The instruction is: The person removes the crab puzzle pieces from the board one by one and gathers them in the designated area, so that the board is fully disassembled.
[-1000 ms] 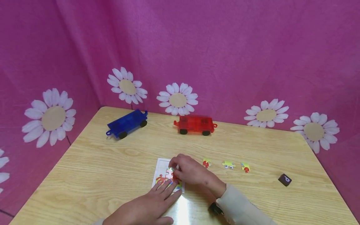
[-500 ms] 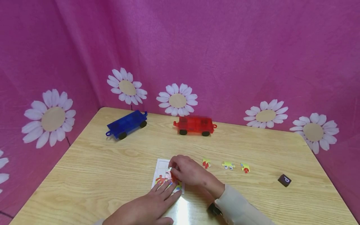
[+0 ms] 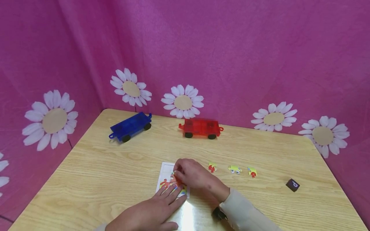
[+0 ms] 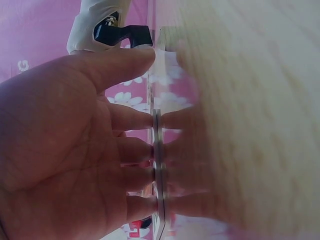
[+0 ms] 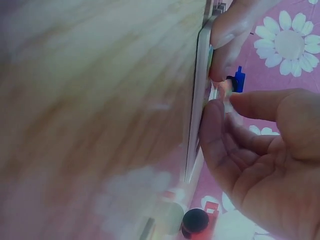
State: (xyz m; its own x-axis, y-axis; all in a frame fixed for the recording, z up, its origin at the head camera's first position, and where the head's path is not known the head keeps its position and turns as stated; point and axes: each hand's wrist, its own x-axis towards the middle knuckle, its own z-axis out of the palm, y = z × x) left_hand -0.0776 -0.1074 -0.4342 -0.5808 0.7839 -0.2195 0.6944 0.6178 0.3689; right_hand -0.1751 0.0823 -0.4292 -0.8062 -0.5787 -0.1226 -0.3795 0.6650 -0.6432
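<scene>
Nearest, the left hand [image 3: 154,209] lies with straight, spread fingers pressed on the near part of the puzzle board [image 3: 166,168], probably to stop it sliding and to hold the fitted pieces down. The right hand [image 3: 194,174] comes over the board's right side, thumb and curled forefinger pinching a small puzzle piece [image 3: 174,178] just above the red picture; a fingertip grip suits so thin a thing, though the fingers hide much of it. All this rests on a wood-grain bench [image 3: 115,176]. Right of the board, three loose pieces [image 3: 234,169] lie spaced in a row, picture side up, seemingly so each can be seen and picked singly. Well to the board's right sits a dark cube [image 3: 293,184]. Beyond the board stand a red cart [image 3: 201,127] and, farther left, a blue cart [image 3: 131,126], apparently set aside; behind them hangs a daisy-printed magenta cloth [image 3: 219,57]. For writing, the cube bears one white character, p or d depending on which way up; no brand is legible.
</scene>
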